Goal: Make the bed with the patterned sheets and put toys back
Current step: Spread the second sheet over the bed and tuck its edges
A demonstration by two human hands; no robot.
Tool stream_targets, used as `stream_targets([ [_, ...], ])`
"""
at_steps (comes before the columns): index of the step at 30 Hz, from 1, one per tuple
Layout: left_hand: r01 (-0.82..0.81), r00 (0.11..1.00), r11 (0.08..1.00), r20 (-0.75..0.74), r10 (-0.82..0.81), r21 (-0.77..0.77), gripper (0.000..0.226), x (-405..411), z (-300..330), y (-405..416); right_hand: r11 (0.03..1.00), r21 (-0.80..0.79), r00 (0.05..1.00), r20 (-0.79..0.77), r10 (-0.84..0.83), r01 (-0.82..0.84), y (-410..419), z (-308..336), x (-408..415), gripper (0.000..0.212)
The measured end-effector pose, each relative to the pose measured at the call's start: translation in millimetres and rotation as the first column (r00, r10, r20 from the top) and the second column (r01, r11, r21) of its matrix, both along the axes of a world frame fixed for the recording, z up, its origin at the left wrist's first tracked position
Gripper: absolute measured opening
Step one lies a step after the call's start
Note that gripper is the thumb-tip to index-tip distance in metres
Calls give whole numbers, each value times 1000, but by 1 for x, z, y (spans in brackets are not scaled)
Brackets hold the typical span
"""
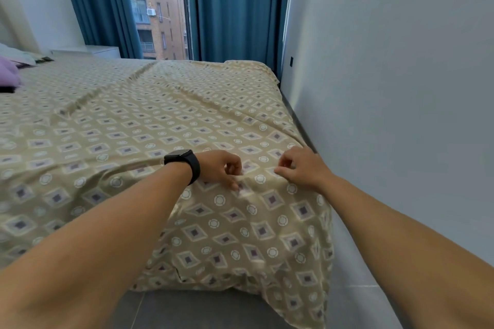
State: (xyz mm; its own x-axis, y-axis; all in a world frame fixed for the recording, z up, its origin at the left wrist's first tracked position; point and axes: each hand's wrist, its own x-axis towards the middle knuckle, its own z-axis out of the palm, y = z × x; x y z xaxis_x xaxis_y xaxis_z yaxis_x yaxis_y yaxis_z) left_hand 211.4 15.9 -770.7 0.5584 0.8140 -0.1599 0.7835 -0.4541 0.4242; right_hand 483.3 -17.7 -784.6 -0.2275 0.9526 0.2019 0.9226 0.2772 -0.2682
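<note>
A beige patterned sheet [149,125] with diamonds and circles covers the bed and hangs over its near corner. Long creases run across it toward the far side. My left hand [222,168], with a black watch on the wrist, rests on the sheet near that corner with curled fingers, its fingertips pinching a small fold of fabric. My right hand [299,165] sits close beside it, fingers curled, pinching the sheet at the bed's right edge. A purple soft item [9,72] lies at the far left of the bed; no other toy is visible.
A white wall [387,88] runs close along the bed's right side, leaving a narrow grey floor strip [355,262]. Blue curtains [230,8] frame a window at the far end. A white cabinet [104,51] and pillows [18,55] stand at the far left.
</note>
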Motion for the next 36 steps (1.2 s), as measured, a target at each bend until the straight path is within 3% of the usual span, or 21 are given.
stream_targets([
  [3,-15,999,999,37,14,44,19,-2,6,-2,993,-78,995,43,93,-90,-3,9,-7,40],
  [5,-43,994,999,100,42,6,15,-6,10,-2,975,-158,986,43,163,-155,-6,16,-11,32],
  [8,-15,997,1000,81,17,-25,15,-4,16,-6,964,-206,965,169,202,-166,-9,26,-22,13],
  [16,42,999,928,20,-37,-371,11,-10,41,-29,845,-526,932,248,265,-100,-30,64,-50,16],
  [19,52,999,870,24,-46,-491,12,-13,35,-33,804,-593,864,418,279,27,-28,64,-69,31],
  [22,0,995,831,80,54,-556,28,-19,32,-37,787,-605,811,517,274,119,-22,58,-78,34],
  [26,-117,933,859,242,267,-498,28,-63,42,-35,812,-580,910,368,190,65,-14,64,-94,32],
  [28,-274,825,862,358,438,-426,23,-106,37,-34,877,-479,937,289,198,-37,-13,66,-118,35],
  [30,-459,623,786,481,617,-414,20,-156,22,-37,920,-367,935,260,241,-135,-18,63,-152,38],
  [33,-681,76,497,623,778,-537,21,-243,-4,-43,941,-223,920,245,306,-253,-29,49,-226,34],
  [34,-741,-61,395,639,766,-543,21,-268,-11,-41,937,-189,904,262,337,-294,-33,42,-248,34],
  [36,-847,-213,202,663,718,-491,17,-320,-29,-42,909,-133,848,328,417,-396,-34,23,-299,34],
])
